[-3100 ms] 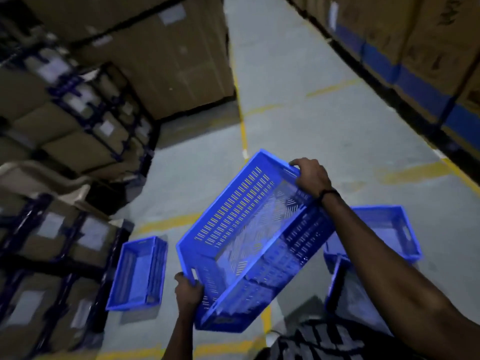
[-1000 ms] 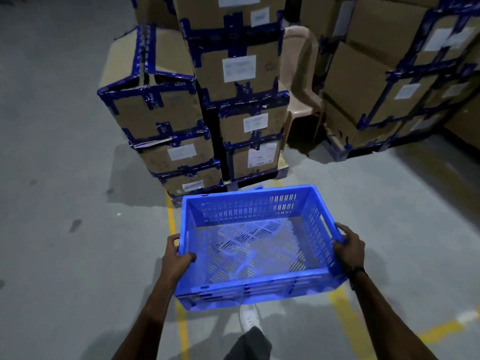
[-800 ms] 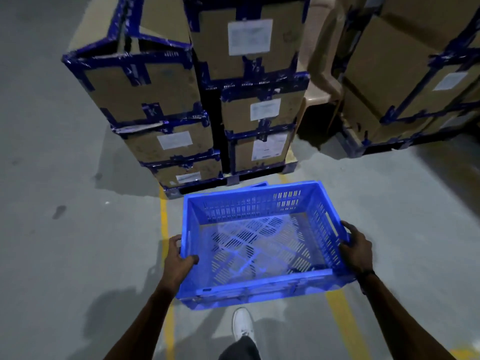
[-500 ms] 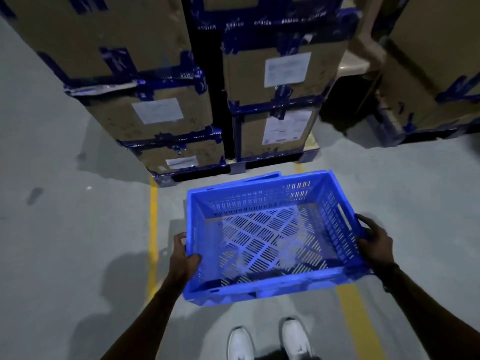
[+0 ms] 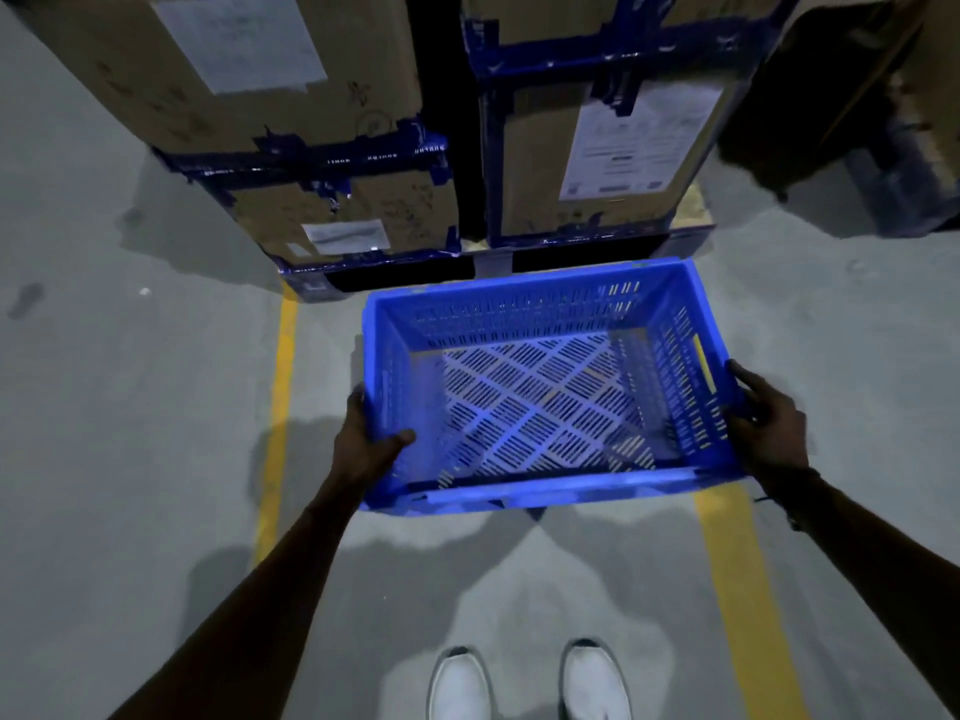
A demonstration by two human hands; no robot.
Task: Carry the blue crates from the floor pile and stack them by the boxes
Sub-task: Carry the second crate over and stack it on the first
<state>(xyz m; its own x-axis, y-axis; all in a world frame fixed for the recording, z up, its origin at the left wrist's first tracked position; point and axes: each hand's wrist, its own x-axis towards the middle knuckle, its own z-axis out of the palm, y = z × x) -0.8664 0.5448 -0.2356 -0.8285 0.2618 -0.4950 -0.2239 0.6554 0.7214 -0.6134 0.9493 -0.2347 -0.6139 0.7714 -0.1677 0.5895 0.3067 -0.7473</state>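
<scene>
I hold one blue slatted crate (image 5: 545, 491) level in front of me, low over the floor. My left hand (image 5: 366, 444) grips its left wall with the thumb inside. My right hand (image 5: 769, 423) grips the right wall below the handle slot. The crate is empty and the floor shows through its perforated base. Its far rim sits just short of the stacked cardboard boxes (image 5: 322, 163) with blue tape and white labels. A second blue crate's edge (image 5: 415, 292) barely shows behind the far rim; whether the two crates touch is unclear.
A dark pallet (image 5: 498, 265) carries the boxes (image 5: 602, 148). Two yellow floor lines (image 5: 278, 407) (image 5: 737, 589) run toward me on either side of my white shoes (image 5: 524, 683). More boxes stand in shadow at the upper right (image 5: 904, 111). Grey concrete floor lies to the left.
I have walked closer to the boxes with the crate, and it has sunk lower toward the floor. Both hands keep their grip on its side walls.
</scene>
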